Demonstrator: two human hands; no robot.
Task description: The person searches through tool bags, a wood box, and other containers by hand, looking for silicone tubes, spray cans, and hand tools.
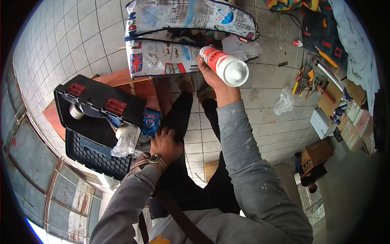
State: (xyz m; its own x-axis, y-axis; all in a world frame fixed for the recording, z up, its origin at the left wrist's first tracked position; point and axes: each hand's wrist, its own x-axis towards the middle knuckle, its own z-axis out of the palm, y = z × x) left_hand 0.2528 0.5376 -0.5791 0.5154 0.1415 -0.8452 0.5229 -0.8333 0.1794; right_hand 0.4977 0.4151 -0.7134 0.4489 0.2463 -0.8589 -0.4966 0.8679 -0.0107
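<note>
My right hand [213, 77] is wrapped round a white and red sealant cartridge [224, 65], its flat white end tilted toward me. It is held above the floor, in front of an open printed zip bag [158, 59]. My left hand [167, 144], with a watch on the wrist, lies on my left thigh with its fingers apart and nothing visible in them. Close to those fingers is a blue packet [151, 122]. Beside it stands an open black toolbox [99, 99] with red latches, holding a tape roll [75, 111] and a clear plastic bag [125, 140].
A reddish wooden board [152, 95] lies by the toolbox. Hand tools [302, 81], a crumpled plastic bag [284, 101], a white box [323, 123] and a dark tool case [323, 40] sit on the tiled floor at right. Another person [309, 179] shows at lower right.
</note>
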